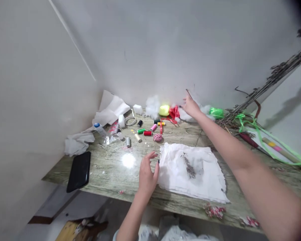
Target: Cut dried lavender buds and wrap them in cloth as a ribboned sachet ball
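My left hand (148, 172) hovers at the left edge of a white cloth (170, 174), its thumb and fingers apart and nothing between them. On the cloth lies a small heap of dark dried plant bits (190, 168). My right hand (191, 107) reaches to the back of the table, fingers spread, beside white stuffing (186, 115) and a red ribbon bundle (174, 112). A slim brown shape shows at its fingertips; I cannot tell whether it is a finger or a stick. A yellow bundle (164, 110) sits left of the red one.
Thread spools (147, 133), red-and-white twine (157, 137) and a clear bottle with a blue cap (100, 129) stand mid-left. A black phone (79, 171) lies near the front edge. Long dried stems (261, 89) jut out at right, over a green ribbon (261, 134) and a green bundle (216, 112).
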`<state>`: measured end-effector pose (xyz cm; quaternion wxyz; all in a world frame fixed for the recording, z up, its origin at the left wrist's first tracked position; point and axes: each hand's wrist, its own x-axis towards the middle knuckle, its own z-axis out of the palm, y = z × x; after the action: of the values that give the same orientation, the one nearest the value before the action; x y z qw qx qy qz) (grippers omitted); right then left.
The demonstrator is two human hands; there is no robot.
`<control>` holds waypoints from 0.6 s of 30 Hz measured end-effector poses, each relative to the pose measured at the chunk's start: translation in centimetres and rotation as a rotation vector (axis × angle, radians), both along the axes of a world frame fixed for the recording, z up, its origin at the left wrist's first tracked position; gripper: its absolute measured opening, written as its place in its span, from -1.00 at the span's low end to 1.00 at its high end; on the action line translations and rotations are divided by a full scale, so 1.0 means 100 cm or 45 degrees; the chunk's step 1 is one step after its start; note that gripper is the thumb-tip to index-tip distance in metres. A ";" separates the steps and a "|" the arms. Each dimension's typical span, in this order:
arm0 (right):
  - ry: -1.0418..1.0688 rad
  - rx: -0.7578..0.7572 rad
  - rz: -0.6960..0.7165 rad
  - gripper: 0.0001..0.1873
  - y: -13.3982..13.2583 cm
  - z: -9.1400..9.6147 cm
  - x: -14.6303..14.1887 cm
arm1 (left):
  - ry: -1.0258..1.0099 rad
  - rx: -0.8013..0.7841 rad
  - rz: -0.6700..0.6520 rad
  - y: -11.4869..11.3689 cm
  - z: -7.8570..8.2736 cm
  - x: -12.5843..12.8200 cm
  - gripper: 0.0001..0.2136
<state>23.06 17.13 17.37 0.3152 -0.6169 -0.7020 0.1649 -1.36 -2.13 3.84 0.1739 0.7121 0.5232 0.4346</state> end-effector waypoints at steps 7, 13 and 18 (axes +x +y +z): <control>-0.309 0.088 0.113 -0.19 -0.060 -0.042 0.026 | 0.261 -0.201 -0.099 -0.002 0.000 -0.044 -0.80; -0.078 -0.122 -0.374 -0.28 -0.213 -0.129 0.100 | 0.436 -0.552 0.003 -0.001 -0.002 -0.031 -0.79; 0.272 -0.360 -0.716 -0.08 -0.298 -0.182 0.105 | 0.538 -0.751 0.056 0.003 0.001 0.003 -0.64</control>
<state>33.56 -12.68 -0.81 0.3315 -0.8034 -0.4374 0.2310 -1.07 -1.78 3.95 0.2505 0.6940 0.6657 0.1117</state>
